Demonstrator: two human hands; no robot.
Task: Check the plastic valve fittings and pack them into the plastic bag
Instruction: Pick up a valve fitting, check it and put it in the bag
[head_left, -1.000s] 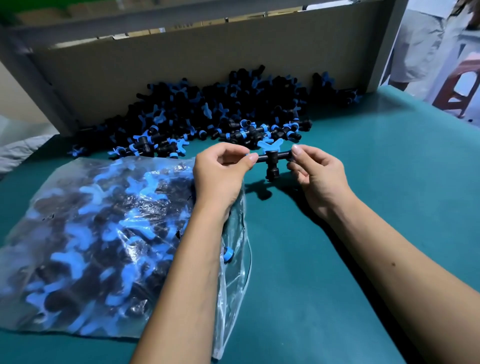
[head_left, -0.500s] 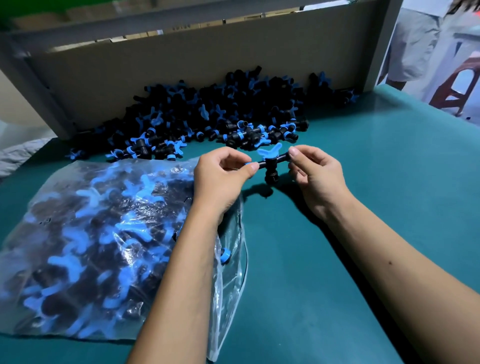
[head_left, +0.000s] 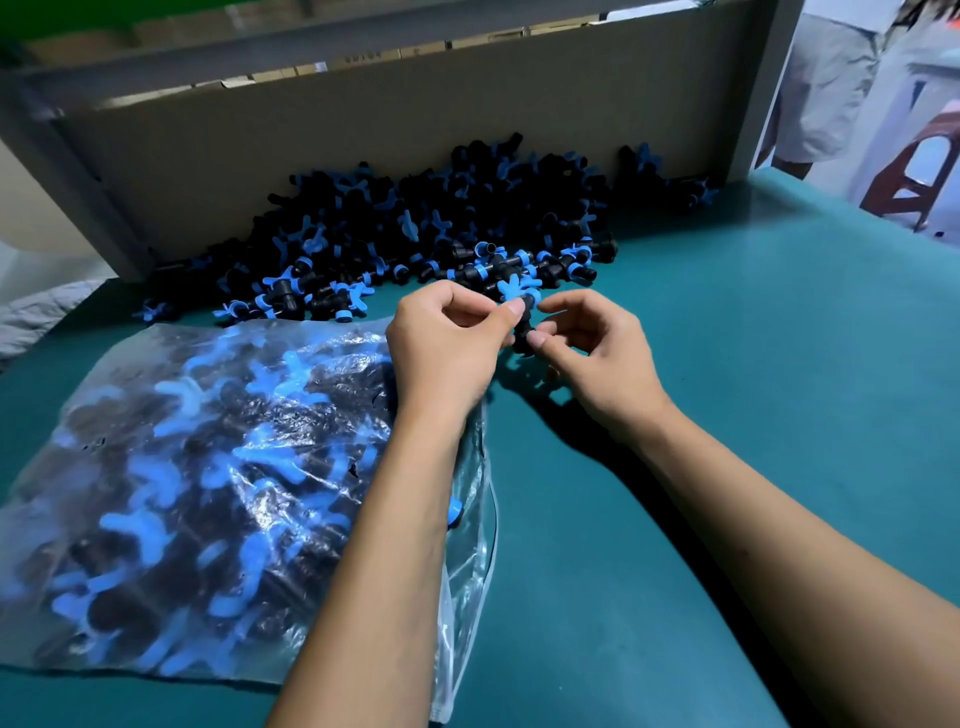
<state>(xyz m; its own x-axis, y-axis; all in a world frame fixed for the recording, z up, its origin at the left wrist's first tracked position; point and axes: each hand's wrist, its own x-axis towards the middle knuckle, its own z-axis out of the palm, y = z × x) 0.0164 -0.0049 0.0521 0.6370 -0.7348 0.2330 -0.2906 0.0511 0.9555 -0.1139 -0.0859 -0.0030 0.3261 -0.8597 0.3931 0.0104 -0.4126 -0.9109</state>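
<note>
Left hand (head_left: 447, 348) and right hand (head_left: 592, 358), fingers curled, both pinch one black-and-blue valve fitting (head_left: 522, 312) just right of the plastic bag (head_left: 208, 493), near the fitting pile (head_left: 415, 234).

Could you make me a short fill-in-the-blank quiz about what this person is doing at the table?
1. Both hands hold one valve fitting with a ____ handle.
2. The plastic bag lies under the ____ forearm.
3. The loose pile of fittings rests against a ____ board.
4. The table surface is ____.

Missing words: blue; left; cardboard; teal
</note>
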